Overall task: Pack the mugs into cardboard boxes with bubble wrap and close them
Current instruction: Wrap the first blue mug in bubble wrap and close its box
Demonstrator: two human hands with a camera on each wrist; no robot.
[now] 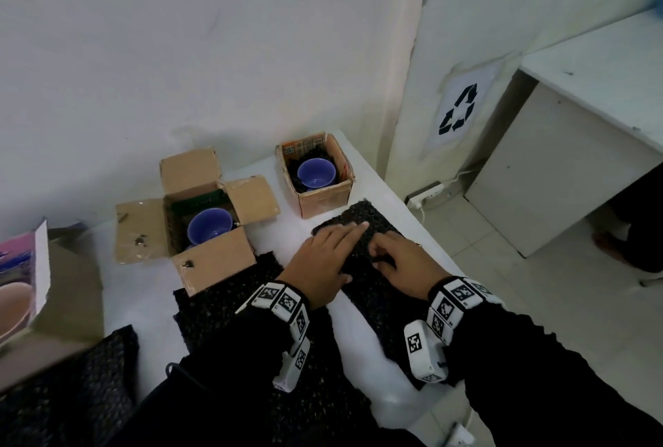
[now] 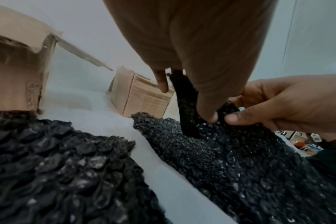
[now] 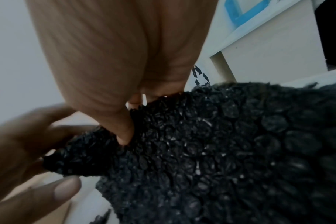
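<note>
Two cardboard boxes stand open at the back of the white table point(image 1: 143, 303). The left box point(image 1: 211, 260) has its flaps spread and holds a purple mug point(image 1: 210, 226) on black wrap. A smaller right box point(image 1: 323, 195) holds another purple mug point(image 1: 315, 172). Nearer, a black bubble wrap sheet point(image 1: 373, 292) lies by the table's right edge. My left hand point(image 1: 330, 256) lies over its far part, fingers straight on top and thumb below, holding a raised fold point(image 2: 184, 98). My right hand point(image 1: 398, 260) pinches the same fold point(image 3: 98, 145) with curled fingers.
More black bubble wrap point(image 1: 222, 303) lies in front of the left box, and another piece point(image 1: 71, 393) sits at the lower left. A pink printed carton point(image 1: 21, 267) stands at the left edge. Right of the table are a floor power strip point(image 1: 427, 193) and a white desk point(image 1: 574, 145).
</note>
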